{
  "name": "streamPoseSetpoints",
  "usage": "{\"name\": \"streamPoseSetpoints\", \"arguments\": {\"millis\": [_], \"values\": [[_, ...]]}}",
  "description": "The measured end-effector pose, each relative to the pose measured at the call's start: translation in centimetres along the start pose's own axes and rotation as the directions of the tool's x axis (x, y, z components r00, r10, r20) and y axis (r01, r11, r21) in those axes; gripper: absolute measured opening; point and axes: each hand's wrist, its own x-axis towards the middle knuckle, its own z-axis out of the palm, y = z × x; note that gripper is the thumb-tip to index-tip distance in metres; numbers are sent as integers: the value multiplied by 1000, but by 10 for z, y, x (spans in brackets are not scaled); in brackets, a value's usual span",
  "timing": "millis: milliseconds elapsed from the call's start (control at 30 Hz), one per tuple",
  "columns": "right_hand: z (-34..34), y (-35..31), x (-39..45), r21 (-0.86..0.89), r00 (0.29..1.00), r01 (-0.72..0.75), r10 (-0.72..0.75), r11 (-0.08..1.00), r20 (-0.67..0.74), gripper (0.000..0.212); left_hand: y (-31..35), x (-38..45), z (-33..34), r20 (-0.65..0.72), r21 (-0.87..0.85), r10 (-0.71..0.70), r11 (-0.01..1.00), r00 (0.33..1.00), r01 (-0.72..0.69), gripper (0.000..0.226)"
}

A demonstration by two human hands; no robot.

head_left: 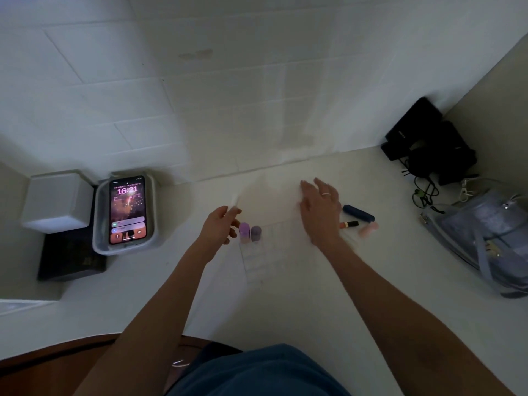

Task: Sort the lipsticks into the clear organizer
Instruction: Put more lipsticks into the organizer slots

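Lipsticks: two purple ones [250, 232] sitting upright in clear organizer [264, 252], far-left cells. Left hand [220, 227] pinching pale tube [235, 202] (blurred). Right hand [320, 212] spreading open, empty. Three [358, 220] waiting on counter [285, 310] right of organizer.

We saw bare forearms, no sleeves; right hand [318, 212] wore a pale ring [326, 193]; dark blue garment [257, 370] covered the lap.

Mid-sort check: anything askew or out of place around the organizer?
Nothing spilled or damaged. Two purple lipsticks stand upright in the clear organizer; three more lie loose on the counter by the right hand. The left hand holds a pale, blurred stick.
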Motion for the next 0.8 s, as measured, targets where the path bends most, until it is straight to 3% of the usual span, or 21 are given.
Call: {"name": "streamPoseSetpoints", "arguments": {"millis": [100, 233, 400, 567, 667, 800], "values": [[4, 15, 23, -105, 971, -110, 130, 988, 202, 41, 3, 3, 0, 0, 41, -1, 999, 1000, 1, 25], [6, 22, 43, -121, 933, -172, 202, 978, 299, 44, 4, 7, -1, -1, 49, -10, 999, 1000, 10, 26], [8, 17, 49, -187, 914, -213, 263, 959, 309, 36, 7, 14, -1, 28, 47, -16, 999, 999, 15, 27], [7, 14, 52, -188, 901, -247, 297, 951, 317, 44, 9, 19, 1, 52, -46, 11, 999, 999, -9, 32], [5, 14, 52, -126, 906, -262, 289, 957, 309, 40, 14, 21, 1, 63, -98, 58, 994, 996, -52, 43], [-1, 9, 53, 73, 947, -212, 186, 975, 262, 35, 29, 23, 1, 80, -93, 104, 991, 991, -97, 34]]}}
